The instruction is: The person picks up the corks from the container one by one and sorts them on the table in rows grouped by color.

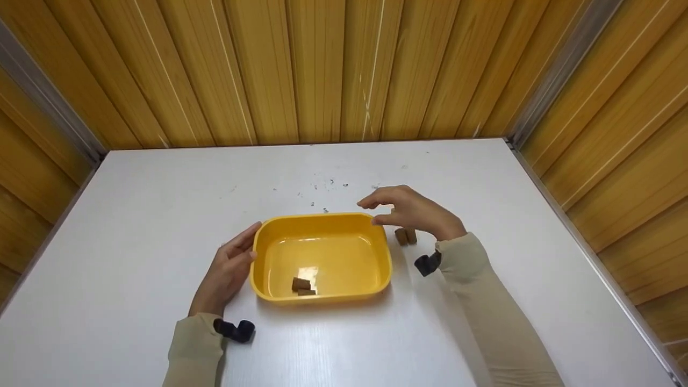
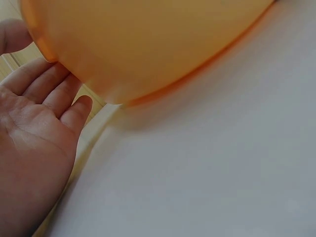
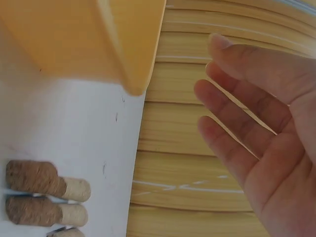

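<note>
A yellow plastic tub stands on the white table in front of me. Two short brown cork-like pieces lie inside it near the front wall. My left hand rests along the tub's left side, its fingers extended against the outer wall and the thumb by the rim. Over the tub's far right corner hovers my right hand, thumb and fingers spread apart with nothing between them. Beneath that wrist, right of the tub, brown cork stoppers with paler, narrower ends lie side by side; a further one is cut off by the right wrist view's edge.
The white table has small dark marks beyond the tub. Wood-patterned panels rise behind it and at both sides, with grey metal strips at the corners.
</note>
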A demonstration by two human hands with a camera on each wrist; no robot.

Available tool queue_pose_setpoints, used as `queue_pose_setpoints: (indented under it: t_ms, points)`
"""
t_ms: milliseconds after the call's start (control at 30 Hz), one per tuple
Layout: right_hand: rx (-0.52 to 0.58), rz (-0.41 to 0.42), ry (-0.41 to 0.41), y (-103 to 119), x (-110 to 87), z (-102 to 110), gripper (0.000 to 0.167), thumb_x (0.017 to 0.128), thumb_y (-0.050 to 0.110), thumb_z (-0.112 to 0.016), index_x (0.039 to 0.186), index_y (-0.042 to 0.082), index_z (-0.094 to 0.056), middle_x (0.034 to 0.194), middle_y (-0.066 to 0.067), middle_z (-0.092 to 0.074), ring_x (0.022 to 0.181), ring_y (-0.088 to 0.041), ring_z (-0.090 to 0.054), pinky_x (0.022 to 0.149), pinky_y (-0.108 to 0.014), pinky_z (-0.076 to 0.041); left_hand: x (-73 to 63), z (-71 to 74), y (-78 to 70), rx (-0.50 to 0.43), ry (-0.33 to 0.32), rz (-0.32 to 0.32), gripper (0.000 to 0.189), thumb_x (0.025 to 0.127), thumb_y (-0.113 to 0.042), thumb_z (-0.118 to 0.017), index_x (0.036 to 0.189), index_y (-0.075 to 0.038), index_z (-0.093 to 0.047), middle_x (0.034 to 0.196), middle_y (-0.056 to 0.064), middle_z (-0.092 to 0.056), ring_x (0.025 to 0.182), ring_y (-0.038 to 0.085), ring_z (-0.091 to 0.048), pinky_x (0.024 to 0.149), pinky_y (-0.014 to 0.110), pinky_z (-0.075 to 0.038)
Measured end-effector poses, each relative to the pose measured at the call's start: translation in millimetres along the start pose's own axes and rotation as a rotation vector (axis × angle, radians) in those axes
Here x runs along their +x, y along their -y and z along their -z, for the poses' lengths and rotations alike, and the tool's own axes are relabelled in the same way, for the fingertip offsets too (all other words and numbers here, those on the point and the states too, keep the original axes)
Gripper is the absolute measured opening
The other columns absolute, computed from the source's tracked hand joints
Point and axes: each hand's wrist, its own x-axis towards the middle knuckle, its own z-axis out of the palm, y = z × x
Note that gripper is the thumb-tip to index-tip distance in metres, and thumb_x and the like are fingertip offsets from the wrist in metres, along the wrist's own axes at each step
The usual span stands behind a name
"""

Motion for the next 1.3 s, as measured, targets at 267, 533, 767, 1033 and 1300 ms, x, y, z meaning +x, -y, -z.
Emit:
queue_pose_setpoints:
  t_ms: [267, 533, 767, 1033, 1300]
  points:
    - [-0.043, 0.090, 0.099, 15.0, 20.8, -8.1, 0.040, 0.085, 0.012, -0.071, 0.125, 0.012, -0.064, 0.125, -0.006, -0.066, 0.116, -0.022, -0.061, 0.103, -0.041, -0.049, -0.7, -2.6, -1.4, -0.010, 0.002, 0.032, 0.059, 0.092, 0.007, -0.044, 0.149, 0.001, -0.028, 0.156, 0.016, -0.030, 0.136, 0.008, -0.042, 0.113, 0.021, -0.033]
    - [-0.020, 0.160, 0.219, 28.8, 40.8, -26.6, 0.039, 0.085, 0.008, -0.070, 0.124, 0.007, -0.064, 0.126, -0.009, -0.065, 0.116, -0.028, -0.060, 0.103, -0.041, -0.049, -0.8, -2.0, -0.3, 0.001, 0.018, 0.014, 0.059, 0.092, 0.007, -0.045, 0.149, 0.003, -0.027, 0.157, 0.021, -0.025, 0.136, 0.007, -0.042, 0.112, 0.021, -0.034]
    - [-0.026, 0.119, 0.330, 40.6, 56.4, -45.3, 0.040, 0.084, 0.004, -0.070, 0.124, 0.006, -0.064, 0.125, -0.012, -0.065, 0.117, -0.029, -0.060, 0.103, -0.044, -0.049, -2.5, -3.0, -0.6, -0.014, -0.001, 0.016, 0.060, 0.091, 0.008, -0.045, 0.148, 0.003, -0.028, 0.156, 0.021, -0.027, 0.135, 0.008, -0.044, 0.112, 0.022, -0.034]
    - [-0.034, 0.102, 0.432, 43.9, 67.8, -61.9, 0.042, 0.084, 0.002, -0.070, 0.125, 0.007, -0.064, 0.125, -0.006, -0.066, 0.115, -0.025, -0.061, 0.102, -0.041, -0.050, -3.7, -3.7, -0.5, -0.005, 0.006, 0.024, 0.059, 0.093, 0.006, -0.047, 0.149, 0.000, -0.030, 0.156, 0.018, -0.028, 0.137, 0.009, -0.041, 0.112, 0.022, -0.034]
    - [-0.005, 0.156, 0.547, 37.3, 72.8, -77.1, 0.041, 0.084, 0.001, -0.069, 0.124, 0.007, -0.065, 0.121, -0.009, -0.068, 0.111, -0.024, -0.063, 0.097, -0.036, -0.053, -2.3, -7.2, 0.5, -0.004, 0.012, 0.013, 0.059, 0.092, 0.006, -0.047, 0.148, 0.003, -0.028, 0.155, 0.021, -0.028, 0.136, 0.011, -0.043, 0.113, 0.022, -0.034]
